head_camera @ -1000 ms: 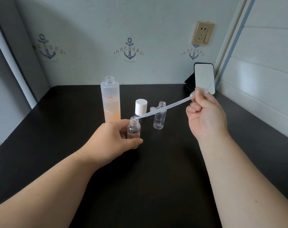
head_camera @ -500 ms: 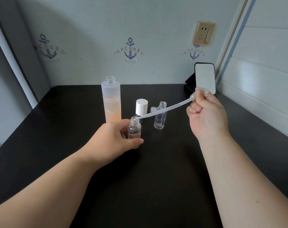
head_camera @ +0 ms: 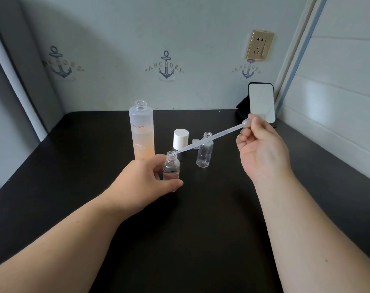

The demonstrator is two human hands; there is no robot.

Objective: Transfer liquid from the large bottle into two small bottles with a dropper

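Head view: both forearms reach in over the black bench (head_camera: 201,229). Left hand (head_camera: 141,182) grips a small bottle (head_camera: 171,169), thumb in front & fingers curled round its far side; bottle stands upright on the bench, open neck, a little clear liquid inside. Right hand (head_camera: 262,151), to the right of that small bottle & raised, pinches the bulb of a clear dropper (head_camera: 209,139) betw thumb & forefinger, other fingers curled in. Dropper slants down-left, tip right at the small bottle's mouth; can't tell if it's inside the neck. Just behind & right of the held bottle: 2nd small bottle (head_camera: 204,151), clear, upright, uncapped, w/ a tiny clear cap (head_camera: 195,141) at its left. Directly behind: white cap (head_camera: 180,138). Behind-left: large bottle (head_camera: 141,130), frosted, open top, orange liquid filling its lower part. Far right of it, by the wall, a phone (head_camera: 261,102) propped on a stand.
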